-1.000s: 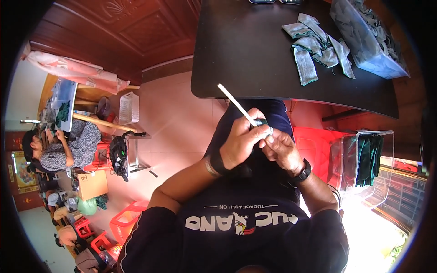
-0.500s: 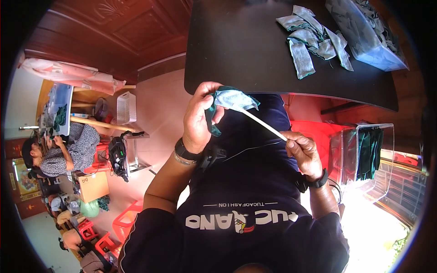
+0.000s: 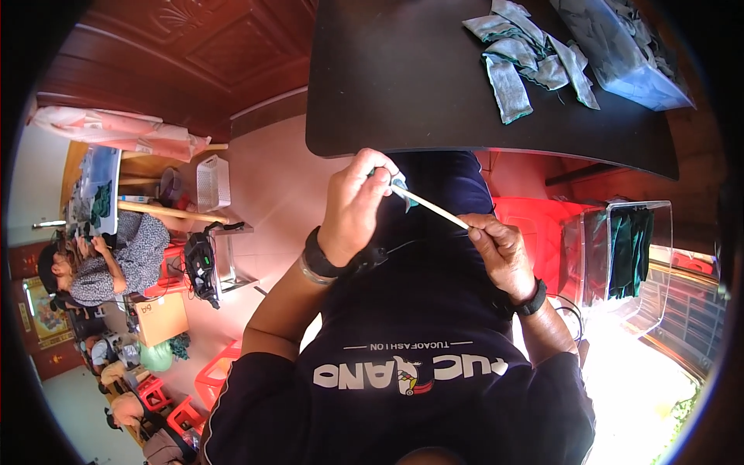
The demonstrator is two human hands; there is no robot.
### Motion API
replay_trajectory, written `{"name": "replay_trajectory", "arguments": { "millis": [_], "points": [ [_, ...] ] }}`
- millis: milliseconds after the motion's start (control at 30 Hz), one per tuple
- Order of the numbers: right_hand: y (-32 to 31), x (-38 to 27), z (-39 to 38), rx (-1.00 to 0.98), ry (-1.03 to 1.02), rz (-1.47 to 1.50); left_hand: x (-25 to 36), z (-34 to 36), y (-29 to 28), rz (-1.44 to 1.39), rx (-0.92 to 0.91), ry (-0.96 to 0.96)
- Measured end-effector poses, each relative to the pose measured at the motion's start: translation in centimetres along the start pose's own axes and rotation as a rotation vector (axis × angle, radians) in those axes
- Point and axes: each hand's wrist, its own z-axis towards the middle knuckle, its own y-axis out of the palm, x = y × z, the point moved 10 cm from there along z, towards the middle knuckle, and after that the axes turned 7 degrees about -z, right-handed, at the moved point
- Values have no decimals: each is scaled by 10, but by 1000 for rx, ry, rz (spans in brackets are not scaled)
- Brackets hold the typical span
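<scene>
- Left hand (image 3: 353,213) and right hand (image 3: 502,254) are now closer together, mid-frame.
- Left hand pinches green fabric (image 3: 399,181), bunched at the pale stick's (image 3: 435,210) upper-left end.
- Right hand grips its lower-right end.

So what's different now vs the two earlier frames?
Hands were together at first; now they're apart, left hand further left. Stick swung round: its bare end pointed up-left, now down-right, pinched by the right hand, as half a second ago. Fabric piece, spread over the left fingers then, is now mostly hidden in them. Unchanged: fabric strips on the table.
</scene>
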Motion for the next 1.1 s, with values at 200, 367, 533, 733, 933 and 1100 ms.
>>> {"name": "replay_trajectory", "arguments": {
  "millis": [200, 367, 533, 733, 933, 1100],
  "points": [
    [36, 40, -4, -136, 228, 510, 3, 4, 16, -32, 41, 141],
    [59, 51, -1, -306, 263, 334, 6, 19, 36, 58, -160, 162],
    [54, 45, -1, -436, -62, -236, -31, 5, 76, 169, -392, 71],
    [-3, 41, 26, 6, 157, -25, -53, 9, 77, 138, -395, -5],
    [0, 12, 60, 22, 124, -146, -41, 8, 77, 170, -299, 67],
    [-6, -16, 59, 170, -97, -231, -44, 5, 77, 267, -272, 70]
  ]
}}
